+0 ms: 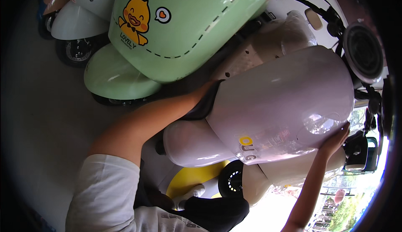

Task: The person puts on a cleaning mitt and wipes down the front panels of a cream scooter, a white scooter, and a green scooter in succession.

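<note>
A glossy lilac scooter's front shield (279,106), bearing yellow and white lettering, fills the middle and leans across the view. Its lilac front fender (196,144) sticks out at lower left. My left hand (212,85) reaches behind the shield's left edge, above a black curved part (204,106); its fingers are hidden. My right hand (336,139) lies against the shield's right side near the top, fingers along the curved edge. Past the shield is the scooter's round, dark headlight (362,51) with a pale rim.
A light green scooter (188,21) with a duck decal stands at upper left, a grey-white one (81,21) beyond it. A cream scooter (256,181) stands close on the right. Behind the shield is a beige scooter body (241,62). A yellow floor marking (194,175) lies below.
</note>
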Available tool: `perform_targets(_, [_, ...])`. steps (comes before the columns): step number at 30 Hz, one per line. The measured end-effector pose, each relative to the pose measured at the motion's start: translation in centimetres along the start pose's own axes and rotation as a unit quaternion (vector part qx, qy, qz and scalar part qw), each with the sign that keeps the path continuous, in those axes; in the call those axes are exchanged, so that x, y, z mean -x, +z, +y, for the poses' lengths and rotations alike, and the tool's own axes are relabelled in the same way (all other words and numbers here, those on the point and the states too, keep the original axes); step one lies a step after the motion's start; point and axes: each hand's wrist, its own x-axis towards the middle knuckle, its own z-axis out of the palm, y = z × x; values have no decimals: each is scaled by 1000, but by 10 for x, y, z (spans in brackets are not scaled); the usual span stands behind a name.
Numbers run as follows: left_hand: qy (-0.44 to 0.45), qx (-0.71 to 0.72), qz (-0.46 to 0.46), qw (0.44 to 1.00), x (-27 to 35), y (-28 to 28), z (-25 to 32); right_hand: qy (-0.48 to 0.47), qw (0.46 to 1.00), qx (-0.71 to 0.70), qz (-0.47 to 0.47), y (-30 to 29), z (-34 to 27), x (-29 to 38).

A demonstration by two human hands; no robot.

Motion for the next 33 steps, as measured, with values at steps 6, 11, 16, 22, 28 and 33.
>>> perform_targets(6, [-46,5,8,999,-16,-41,-45,233,952,-198,23,7,-84,8])
perform_targets(11, [-63,16,1,998,-39,-39,-59,286,923,-252,50,4,-89,9])
perform_targets(16, [-82,23,-3,996,-82,-39,-68,276,934,-227,22,-5,-69,8])
perform_targets(22, [-127,69,-31,989,-104,-39,-71,130,986,-101,5,3,-43,15])
perform_targets(28, [-189,235,-99,948,-65,-17,-31,168,964,-203,35,17,-86,15])
perform_targets(33, [-235,382,-115,886,-9,-27,30,156,970,-184,31,18,-94,14])
